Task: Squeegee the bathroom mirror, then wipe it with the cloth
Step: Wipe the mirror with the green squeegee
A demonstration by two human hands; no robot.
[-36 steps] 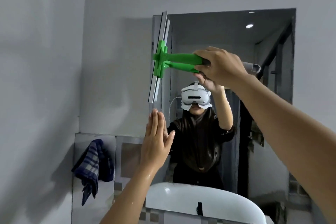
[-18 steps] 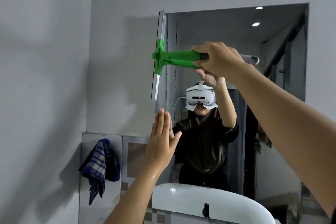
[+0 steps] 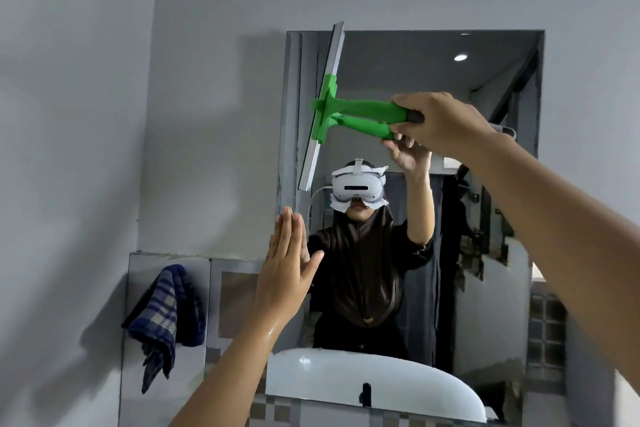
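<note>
A rectangular bathroom mirror hangs on the grey wall ahead. My right hand grips the green handle of a squeegee, whose long grey blade stands almost upright, slightly tilted, against the mirror's upper left part. My left hand is flat with fingers together, palm against the mirror's lower left edge; its forearm is wet. A blue checked cloth hangs on the tiled wall at lower left, apart from both hands.
A white basin with a small dark tap sits below the mirror. Grey tiles cover the lower wall. The mirror reflects a person in dark clothes wearing a white headset, and a ceiling light.
The squeegee blade has shifted rightward from the mirror's left edge onto the glass and tilted slightly. My left hand stays pressed at the lower left. The view has turned a little.
</note>
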